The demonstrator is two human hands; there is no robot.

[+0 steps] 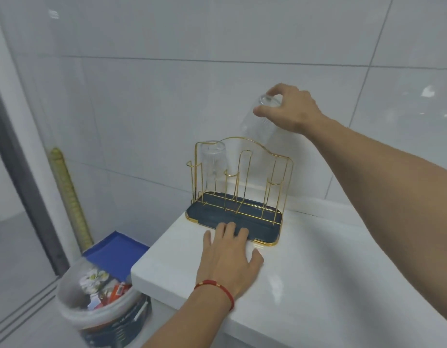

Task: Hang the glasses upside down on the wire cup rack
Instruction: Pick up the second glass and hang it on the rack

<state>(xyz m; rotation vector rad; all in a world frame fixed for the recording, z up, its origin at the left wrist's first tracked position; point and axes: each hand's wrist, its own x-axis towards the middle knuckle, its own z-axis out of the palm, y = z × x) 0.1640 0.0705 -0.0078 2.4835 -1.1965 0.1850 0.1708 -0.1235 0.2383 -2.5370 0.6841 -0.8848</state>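
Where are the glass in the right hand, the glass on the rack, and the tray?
held glass [257, 124], head view, on its clear side wall.
hung glass [214, 159], head view, middle of its body.
tray [265, 228], head view, bare dark front part.

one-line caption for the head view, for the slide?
Right hand lowers an inverted glass over the gold wire rack; left hand steadies its tray; another glass already hangs.

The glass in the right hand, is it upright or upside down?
Upside down: the right hand grips the glass by its base, mouth downward.
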